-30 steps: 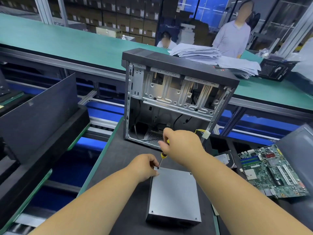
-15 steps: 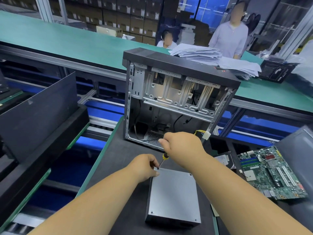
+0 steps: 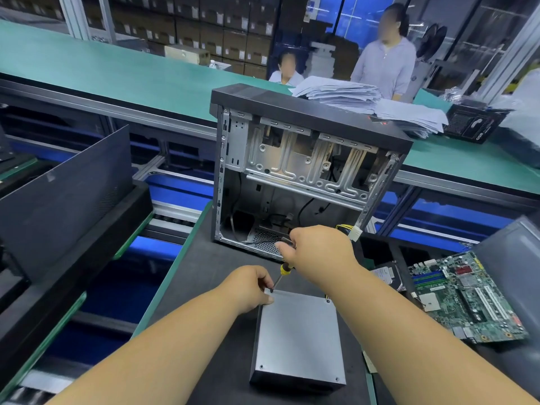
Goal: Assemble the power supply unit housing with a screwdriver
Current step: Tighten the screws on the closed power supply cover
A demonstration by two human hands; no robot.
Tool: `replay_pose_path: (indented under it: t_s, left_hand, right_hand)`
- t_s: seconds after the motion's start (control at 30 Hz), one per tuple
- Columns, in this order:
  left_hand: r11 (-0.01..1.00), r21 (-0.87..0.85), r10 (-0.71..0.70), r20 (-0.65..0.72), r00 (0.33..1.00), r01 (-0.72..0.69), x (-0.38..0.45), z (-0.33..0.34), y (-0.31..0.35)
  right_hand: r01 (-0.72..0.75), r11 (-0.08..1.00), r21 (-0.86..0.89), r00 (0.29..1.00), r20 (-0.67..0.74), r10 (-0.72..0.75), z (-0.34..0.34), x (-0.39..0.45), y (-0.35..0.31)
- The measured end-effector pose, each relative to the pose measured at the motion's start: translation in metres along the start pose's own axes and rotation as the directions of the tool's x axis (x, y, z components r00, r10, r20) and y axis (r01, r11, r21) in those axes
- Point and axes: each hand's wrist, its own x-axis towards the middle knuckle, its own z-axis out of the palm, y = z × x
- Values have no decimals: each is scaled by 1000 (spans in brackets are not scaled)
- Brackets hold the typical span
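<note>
A grey metal power supply unit lies flat on the dark work mat in front of me. My left hand grips its far left corner, fingers curled around the edge beside a screw. My right hand holds a screwdriver with a yellow and black handle. Its shaft slants down to the left, the tip on the screw at that corner. Most of the handle is hidden inside my fist.
An open computer case stands upright just behind the unit. A green motherboard lies to the right, beside a hard drive. A dark panel leans at the left. Paper stacks and two people are beyond the green bench.
My hands have stayed at the same corner, the screwdriver tip on the screw; my right hand has turned slightly around the handle.
</note>
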Motion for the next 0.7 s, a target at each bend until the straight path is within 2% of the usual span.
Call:
replay_pose_path:
  t_s: [0.1, 0.2, 0.23, 0.3, 0.37, 0.43, 0.6, 0.7]
  left_hand:
    - [1000, 0, -1, 5, 1000, 1, 1, -1, 1]
    - [1000, 1, -3, 10, 1000, 3, 1, -1, 1]
    - [1000, 5, -3, 11, 1000, 3, 2, -1, 1]
    - [1000, 7, -4, 12, 1000, 4, 2, 0, 0]
    - [1000, 4, -8, 8, 1000, 8, 2, 0, -1]
    - [1000, 2, -9, 7, 1000, 9, 2, 0, -1]
    - [1000, 7, -9, 7, 1000, 9, 2, 1, -1]
    - [1000, 5, -15, 2, 1000, 15, 2, 2, -1]
  right_hand:
    - [-40, 998, 46, 999, 21, 39, -1, 0, -1]
    - [46, 956, 289, 996, 60, -66, -7, -2, -2]
    - [88, 942, 324, 993, 46, -109, -8, -2, -3]
    - [136, 957, 258, 990, 0, -141, -7, -3, -6]
    - [100, 988, 115, 995, -14, -99, -3, -4, -8]
    - [60, 997, 55, 998, -17, -59, 1, -5, -8]
    - [104, 957, 270, 994, 6, -110, -7, -7, -10]
    - [107, 966, 234, 993, 21, -115, -10, -6, -9]
